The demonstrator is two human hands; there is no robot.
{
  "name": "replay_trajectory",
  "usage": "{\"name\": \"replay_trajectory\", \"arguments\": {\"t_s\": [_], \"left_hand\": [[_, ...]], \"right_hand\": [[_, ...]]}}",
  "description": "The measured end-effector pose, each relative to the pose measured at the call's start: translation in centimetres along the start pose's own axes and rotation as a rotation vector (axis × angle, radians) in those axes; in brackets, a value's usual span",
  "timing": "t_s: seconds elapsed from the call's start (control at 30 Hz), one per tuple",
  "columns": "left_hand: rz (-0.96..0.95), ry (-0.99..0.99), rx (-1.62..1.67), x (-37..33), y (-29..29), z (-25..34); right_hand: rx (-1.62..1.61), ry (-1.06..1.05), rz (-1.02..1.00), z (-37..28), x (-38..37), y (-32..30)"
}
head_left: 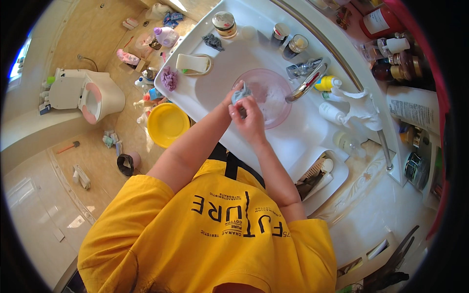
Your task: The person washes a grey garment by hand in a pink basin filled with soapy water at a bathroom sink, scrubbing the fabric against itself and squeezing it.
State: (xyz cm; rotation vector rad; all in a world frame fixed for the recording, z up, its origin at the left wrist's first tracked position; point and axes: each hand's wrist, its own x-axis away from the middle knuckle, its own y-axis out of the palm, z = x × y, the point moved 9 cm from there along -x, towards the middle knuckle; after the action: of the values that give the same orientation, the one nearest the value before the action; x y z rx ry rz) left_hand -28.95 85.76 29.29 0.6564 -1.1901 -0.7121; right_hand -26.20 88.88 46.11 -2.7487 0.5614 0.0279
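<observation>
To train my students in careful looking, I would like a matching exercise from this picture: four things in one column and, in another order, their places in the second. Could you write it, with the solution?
Things
1. grey-blue cloth
2. pink basin
3. yellow basin
4. crumpled purple item

Places
A. outside the white sink, on its left
B. on the sink's left edge
C. between the left hand and the right hand
D. inside the sink, below the faucet

Right pairs: 1-C, 2-D, 3-A, 4-B
</observation>
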Motion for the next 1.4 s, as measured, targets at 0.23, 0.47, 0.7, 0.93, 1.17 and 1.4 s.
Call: {"name": "replay_trajectory", "arguments": {"t_s": [0.23, 0.47, 0.7, 0.93, 1.17, 1.4], "left_hand": [[-0.163, 0.080, -0.043, 0.4, 1.7, 0.9], [-0.147, 0.225, -0.058, 2.1, 4.2, 0.3], [0.445, 0.116, -0.070, 3.1, 0.8, -1.9], [0.635, -0.014, -0.244, 3.0, -2.9, -2.1], [0.557, -0.132, -0.288, 3.2, -3.7, -3.4], [0.620, -0.092, -0.238, 3.1, -4.0, -2.7]], "right_hand": [[0.183, -0.099, 0.071, -2.6, 0.3, 0.3], [0.244, -0.014, 0.184, 1.3, -0.9, -1.3], [0.211, 0.212, 0.139, 8.3, -2.2, -2.3], [0.539, 0.248, 0.013, 18.5, -0.8, -3.5], [0.852, 0.180, -0.436, 24.7, 3.8, 2.2], [0.352, 0.556, -0.138, 24.6, 0.6, -1.4]]}}
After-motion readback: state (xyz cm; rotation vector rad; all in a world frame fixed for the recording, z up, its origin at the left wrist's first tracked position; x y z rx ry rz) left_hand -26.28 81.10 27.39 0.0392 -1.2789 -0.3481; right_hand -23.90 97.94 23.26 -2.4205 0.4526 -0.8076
